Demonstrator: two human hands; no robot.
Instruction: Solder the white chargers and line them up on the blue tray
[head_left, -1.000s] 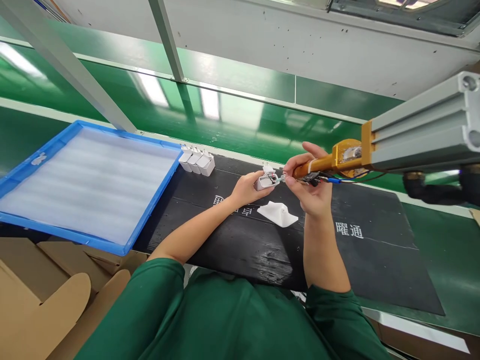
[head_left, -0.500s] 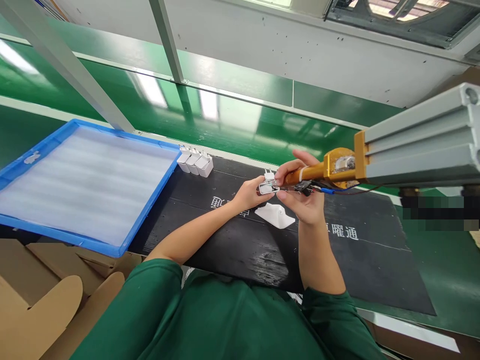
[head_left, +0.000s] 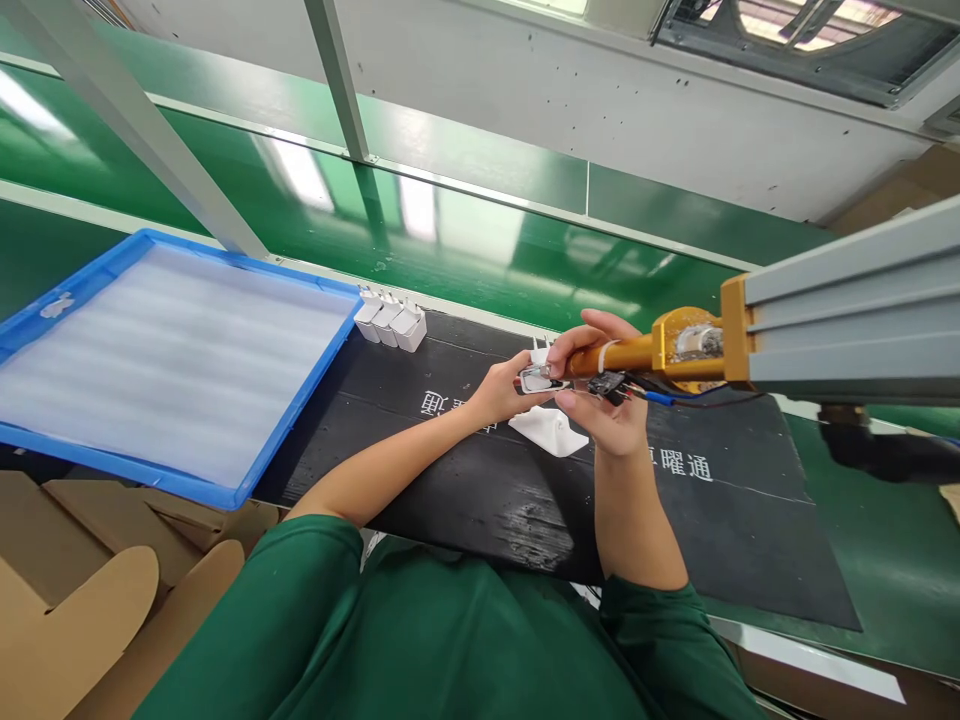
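On the dial, take the white housing as its centre and twelve as straight ahead of you. Around eight, the cardboard (head_left: 67, 620) is cut off by the frame; at nine, the blue tray (head_left: 135, 467) is cropped along its left side, a pale sheet (head_left: 180, 360) lining it. At ten, on the black mat (head_left: 735, 540), three white adapters (head_left: 390, 322) stand side by side, touching or nearly so, their prongs up.

Your left hand (head_left: 501, 392) is closed on the white housing (head_left: 534, 382), thumb and fingers gripping its left end and covering that part. The housing is above the mat, in front of you between both hands. Its prongs point to twelve; its visible rim runs longest from nine to three. The dark parts inside are too small to make out.

Just beyond six lies a crumpled white piece (head_left: 551, 431), material unclear. At three, your right hand (head_left: 615, 428) is partly hidden behind the gold rod (head_left: 630, 354), fingers curled with a small gap to the thumb; you cannot tell what they pinch. A black part (head_left: 609, 386) and blue wire (head_left: 660, 398) sit under the rod, whose grey body (head_left: 855, 290) runs off the right edge
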